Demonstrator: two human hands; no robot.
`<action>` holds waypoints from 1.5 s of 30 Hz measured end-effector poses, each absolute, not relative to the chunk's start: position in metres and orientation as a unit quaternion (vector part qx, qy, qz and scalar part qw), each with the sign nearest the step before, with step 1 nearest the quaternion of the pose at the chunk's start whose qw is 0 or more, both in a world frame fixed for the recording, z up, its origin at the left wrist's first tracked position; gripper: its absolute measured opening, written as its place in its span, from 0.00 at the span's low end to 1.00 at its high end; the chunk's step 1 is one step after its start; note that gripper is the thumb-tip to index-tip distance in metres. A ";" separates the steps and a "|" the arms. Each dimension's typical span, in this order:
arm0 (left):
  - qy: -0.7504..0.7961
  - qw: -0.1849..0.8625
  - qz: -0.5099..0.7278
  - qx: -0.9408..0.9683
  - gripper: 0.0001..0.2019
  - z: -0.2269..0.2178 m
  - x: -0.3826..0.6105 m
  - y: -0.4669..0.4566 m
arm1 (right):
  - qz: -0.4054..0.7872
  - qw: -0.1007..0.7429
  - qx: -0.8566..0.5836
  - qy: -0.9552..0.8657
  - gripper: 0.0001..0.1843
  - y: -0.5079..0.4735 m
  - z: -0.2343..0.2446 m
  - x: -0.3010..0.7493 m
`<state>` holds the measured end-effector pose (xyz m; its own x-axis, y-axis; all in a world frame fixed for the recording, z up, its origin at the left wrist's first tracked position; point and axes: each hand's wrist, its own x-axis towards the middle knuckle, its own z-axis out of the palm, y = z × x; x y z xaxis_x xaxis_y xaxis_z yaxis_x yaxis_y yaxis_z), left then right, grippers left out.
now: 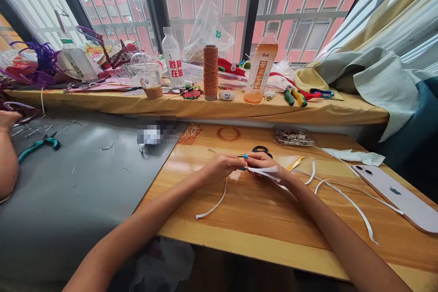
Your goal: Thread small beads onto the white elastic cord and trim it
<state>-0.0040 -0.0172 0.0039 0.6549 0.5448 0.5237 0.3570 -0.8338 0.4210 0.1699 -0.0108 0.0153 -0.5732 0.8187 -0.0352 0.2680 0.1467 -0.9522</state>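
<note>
The left hand (222,166) and the right hand (265,163) meet fingertip to fingertip above the wooden table (260,232); both are closed in a pinch on the white ribbon (265,172), which crosses the right hand's fingers; one end hangs from under the left hand and curls down onto the table toward the person; more white loops lie out past the right hand's wrist. Just beyond the right hand lie black scissors (260,149), partly hidden by its fingers; further beyond both hands lies a coil of copper wire (228,134); beyond the right hand, a little to its outer side, sits a plastic tray (294,136) of small pieces; well off to the right hand's side lies a phone (393,191), face down. Far to the left hand's side, teal pliers (41,143) lie on the grey surface (78,200), near another person's arm (7,159).
</note>
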 end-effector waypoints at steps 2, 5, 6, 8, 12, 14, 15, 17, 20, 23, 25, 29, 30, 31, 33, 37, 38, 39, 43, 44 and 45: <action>0.276 0.210 0.385 0.855 0.13 0.004 -0.002 -0.016 | 0.575 0.304 -0.377 -0.660 0.18 -0.013 0.012 0.165; 0.341 0.273 0.437 0.786 0.12 0.005 -0.001 -0.014 | 0.522 0.358 -0.389 -0.669 0.16 -0.017 0.008 0.156; 0.366 0.289 0.450 0.762 0.12 0.006 -0.001 -0.013 | 0.467 0.368 -0.399 -0.698 0.16 -0.017 0.006 0.154; 0.400 0.316 0.465 0.724 0.12 0.006 -0.001 -0.011 | 0.316 0.364 -0.418 -0.770 0.16 -0.018 0.003 0.153; 0.416 0.333 0.439 0.724 0.15 0.002 -0.002 -0.008 | 0.003 0.258 -0.428 -0.866 0.13 -0.022 0.002 0.155; 0.430 0.293 0.400 0.754 0.15 0.000 -0.002 -0.007 | -0.109 0.195 -0.415 -0.882 0.11 -0.026 0.005 0.155; 0.436 0.257 0.376 0.776 0.14 -0.001 -0.003 -0.007 | -0.153 0.173 -0.403 -0.886 0.10 -0.028 0.008 0.154; 0.436 0.163 0.321 0.825 0.13 -0.002 -0.005 -0.008 | -0.226 0.156 -0.375 -0.885 0.09 -0.032 0.013 0.154; 0.422 0.015 0.242 0.874 0.11 0.000 -0.008 -0.011 | -0.299 0.159 -0.332 -0.880 0.10 -0.035 0.022 0.155; 0.391 -0.075 0.181 0.900 0.11 0.002 -0.010 -0.012 | -0.307 0.193 -0.316 -0.877 0.09 -0.034 0.028 0.158; 0.370 -0.097 0.157 0.910 0.10 0.001 -0.010 -0.012 | -0.290 0.231 -0.337 -0.866 0.08 -0.033 0.030 0.160; 0.382 -0.061 0.172 0.906 0.11 -0.003 -0.007 -0.012 | -0.223 0.269 -0.389 -0.852 0.10 -0.026 0.028 0.163; 0.394 -0.039 0.189 0.899 0.11 -0.003 -0.007 -0.012 | -0.198 0.276 -0.403 -0.850 0.10 -0.024 0.026 0.165; 0.405 -0.013 0.207 0.890 0.12 -0.003 -0.007 -0.011 | -0.167 0.288 -0.420 -0.844 0.11 -0.021 0.025 0.167; 0.418 0.044 0.246 0.873 0.12 -0.003 -0.007 -0.010 | -0.085 0.345 -0.462 -0.813 0.12 -0.015 0.023 0.172; 0.419 0.147 0.319 0.837 0.12 -0.002 -0.007 -0.007 | 0.173 0.535 -0.504 -0.656 0.15 -0.003 0.025 0.182; 0.419 0.172 0.337 0.825 0.12 -0.001 -0.007 -0.006 | 0.236 0.572 -0.501 -0.605 0.16 -0.001 0.025 0.183; 0.421 0.196 0.353 0.812 0.11 -0.001 -0.007 -0.006 | 0.291 0.597 -0.494 -0.561 0.17 0.000 0.025 0.183; 0.439 0.297 0.399 0.749 0.11 0.005 -0.005 -0.006 | 0.425 0.597 -0.460 -0.502 0.21 0.001 0.020 0.177; 0.439 0.321 0.407 0.734 0.11 0.006 -0.005 -0.006 | 0.433 0.582 -0.463 -0.509 0.22 -0.001 0.018 0.174; 0.437 0.345 0.415 0.720 0.12 0.008 -0.005 -0.007 | 0.429 0.563 -0.473 -0.524 0.24 -0.003 0.016 0.170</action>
<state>-0.0047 -0.0065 0.0084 0.2744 0.9150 0.2958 0.3418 -0.3804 0.8593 0.1703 -0.0030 0.0156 0.0816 0.9794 0.1849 0.0124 0.1845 -0.9828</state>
